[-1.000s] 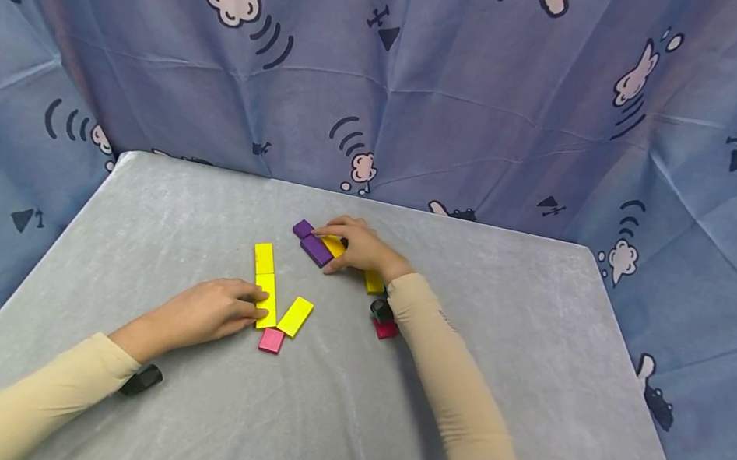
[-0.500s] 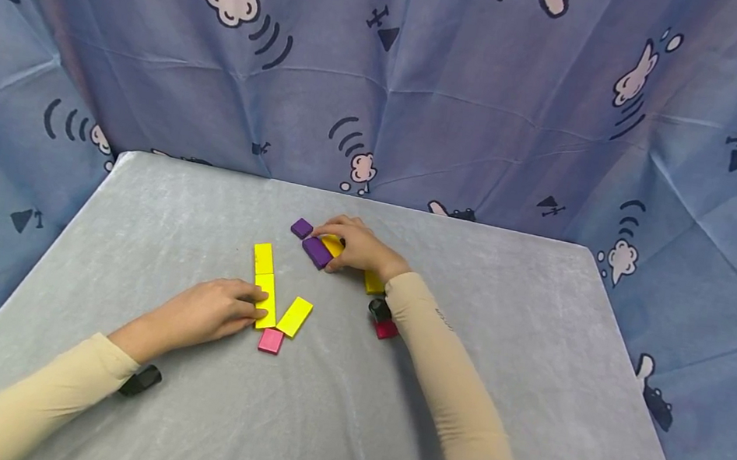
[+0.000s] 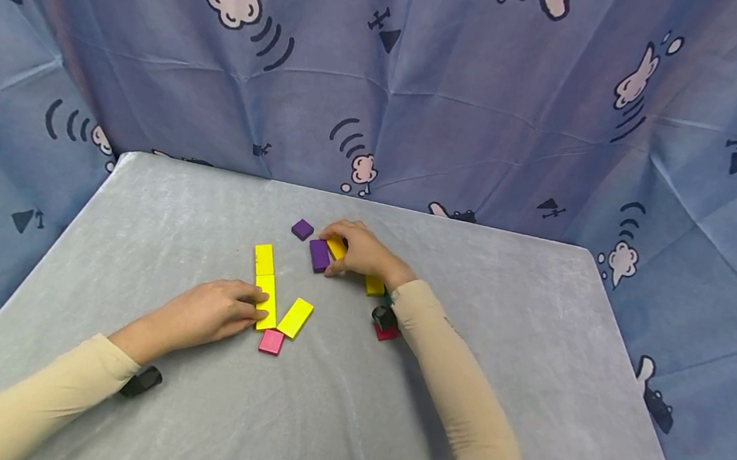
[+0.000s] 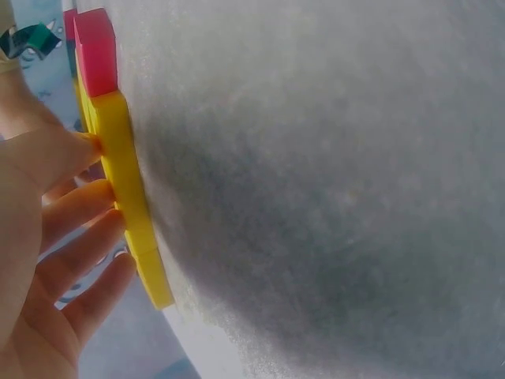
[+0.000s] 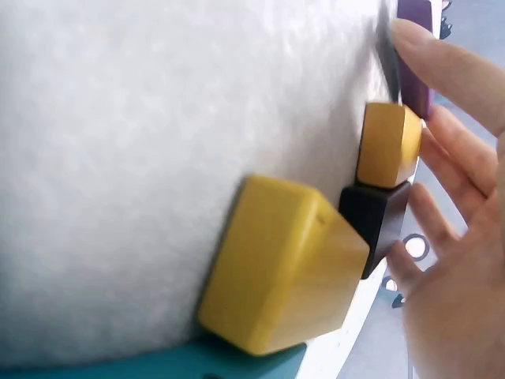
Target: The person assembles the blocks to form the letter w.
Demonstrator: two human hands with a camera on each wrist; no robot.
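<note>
My left hand (image 3: pixel 212 310) rests its fingertips on the left side of a yellow block (image 3: pixel 266 304). A shorter yellow block (image 3: pixel 264 258) adjoins that block's far end. A pink block (image 3: pixel 271 342) lies at the near end, where another yellow block (image 3: pixel 295 319) slants off to the right. Farther back, my right hand (image 3: pixel 365 252) pinches a purple block (image 3: pixel 318 256) between thumb and fingers. Close by, in the right wrist view, are an orange-yellow block (image 5: pixel 383 146), a black block (image 5: pixel 375 221) and a larger yellow block (image 5: pixel 280 264).
A small purple block (image 3: pixel 302 229) lies apart, beyond the pinched one. By the right wrist are a red block (image 3: pixel 385 333) and a teal piece (image 5: pixel 158 361). Grey cloth covers the table (image 3: pixel 172 422); a patterned blue curtain (image 3: pixel 441 114) hangs behind it.
My right hand has drawn the purple block away from the small purple block and turned it more upright in the head view. The left hand stays still.
</note>
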